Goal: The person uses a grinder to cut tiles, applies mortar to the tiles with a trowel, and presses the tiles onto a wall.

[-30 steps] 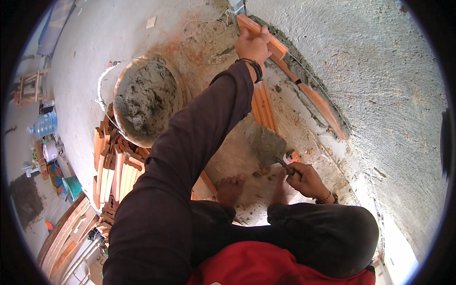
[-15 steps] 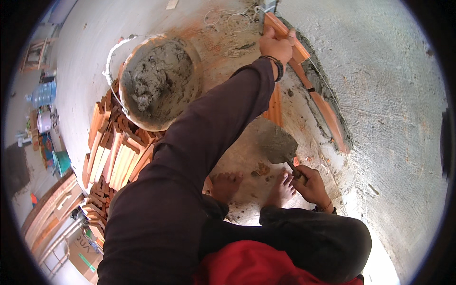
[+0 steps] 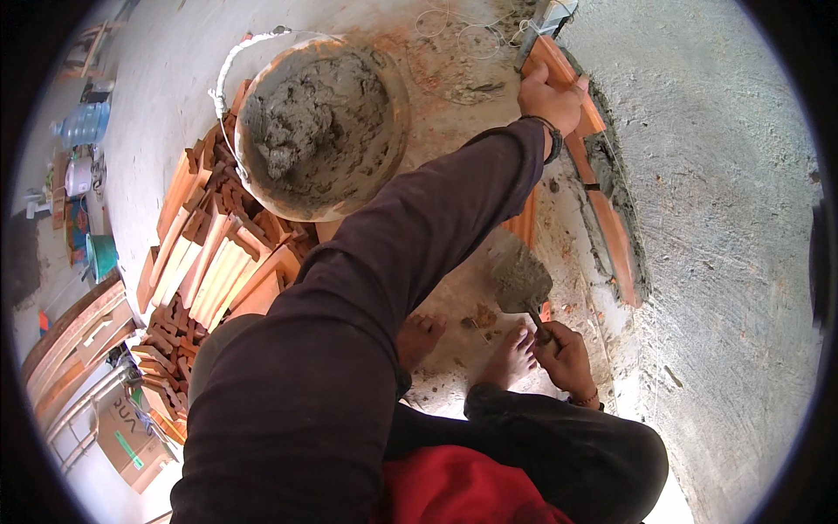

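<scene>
My left hand (image 3: 553,98) reaches far forward and grips a reddish-brown tile strip (image 3: 592,112) against the foot of the rough wall. Beyond it, the strip's far end meets a grey metal piece (image 3: 552,17) with string on it. Nearer along the wall, another tile strip (image 3: 614,244) lies in a bed of wet mortar (image 3: 621,185). Low at the right, my right hand (image 3: 567,362) is closed round the handle of a trowel (image 3: 520,278). Grey mortar coats its blade, which is held over the floor near my bare feet.
A bucket of mortar (image 3: 403,131) with a white-wrapped handle stands ahead on the left. Stacked tile strips (image 3: 218,262) lie beside it. A loose strip (image 3: 524,223) rests beneath my left forearm. The rough cement wall (image 3: 724,175) bounds the right; a cardboard box (image 3: 131,441) sits far left.
The view has shifted, so the bucket and wall sit differently in it. My left hand still grips the tile strip at the wall, and my right hand still holds the trowel low.
</scene>
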### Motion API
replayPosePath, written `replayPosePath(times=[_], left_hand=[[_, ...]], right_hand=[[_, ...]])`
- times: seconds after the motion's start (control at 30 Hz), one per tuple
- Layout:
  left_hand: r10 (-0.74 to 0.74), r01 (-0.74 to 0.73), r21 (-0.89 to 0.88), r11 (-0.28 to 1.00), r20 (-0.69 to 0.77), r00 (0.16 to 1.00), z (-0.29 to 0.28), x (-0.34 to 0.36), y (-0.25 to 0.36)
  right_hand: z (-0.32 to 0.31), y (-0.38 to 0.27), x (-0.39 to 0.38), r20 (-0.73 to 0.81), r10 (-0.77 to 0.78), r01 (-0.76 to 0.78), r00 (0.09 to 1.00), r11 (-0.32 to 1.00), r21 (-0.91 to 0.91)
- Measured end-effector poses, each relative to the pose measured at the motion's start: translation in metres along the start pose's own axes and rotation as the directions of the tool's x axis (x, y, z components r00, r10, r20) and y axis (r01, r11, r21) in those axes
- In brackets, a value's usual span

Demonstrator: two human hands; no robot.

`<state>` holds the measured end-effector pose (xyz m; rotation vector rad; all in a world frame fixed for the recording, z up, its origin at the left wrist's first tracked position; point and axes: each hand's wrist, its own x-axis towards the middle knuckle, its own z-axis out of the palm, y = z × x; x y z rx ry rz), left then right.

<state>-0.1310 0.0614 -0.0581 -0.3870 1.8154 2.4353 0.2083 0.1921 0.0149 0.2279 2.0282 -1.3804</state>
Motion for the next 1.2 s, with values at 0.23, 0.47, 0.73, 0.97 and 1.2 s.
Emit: replayPosePath(times=[0.23, 0.47, 0.73, 0.97, 1.2], left_hand=[[-0.038, 0.038, 0.088, 0.995, 0.005, 0.999, -0.01, 0.003, -0.001], [-0.086, 0.063, 0.168, 0.984, 0.133, 0.987, -0.035, 0.023, -0.002], [-0.182, 0.079, 0.367, 0.927, 0.255, 0.95, -0.045, 0.036, 0.018], [-0.222, 0.14, 0.289, 0.947, 0.274, 0.936, -0.033, 0.038, 0.022], [-0.197, 0.155, 0.2, 0.967, 0.211, 0.957, -0.038, 0.042, 0.013]], right_hand=[[-0.01, -0.021, 0.0, 0.001, -0.055, 0.054, 0.999, 0.983, -0.177], [-0.032, -0.087, 0.012, 0.227, -0.367, 0.426, 0.902, 0.675, -0.603], [-0.019, -0.145, 0.06, 0.512, -0.464, 0.623, 0.723, 0.116, -0.773], [-0.003, -0.14, 0.153, 0.655, -0.409, 0.678, 0.635, -0.111, -0.727], [-0.028, -0.137, 0.232, 0.635, -0.403, 0.709, 0.659, 0.049, -0.704]])
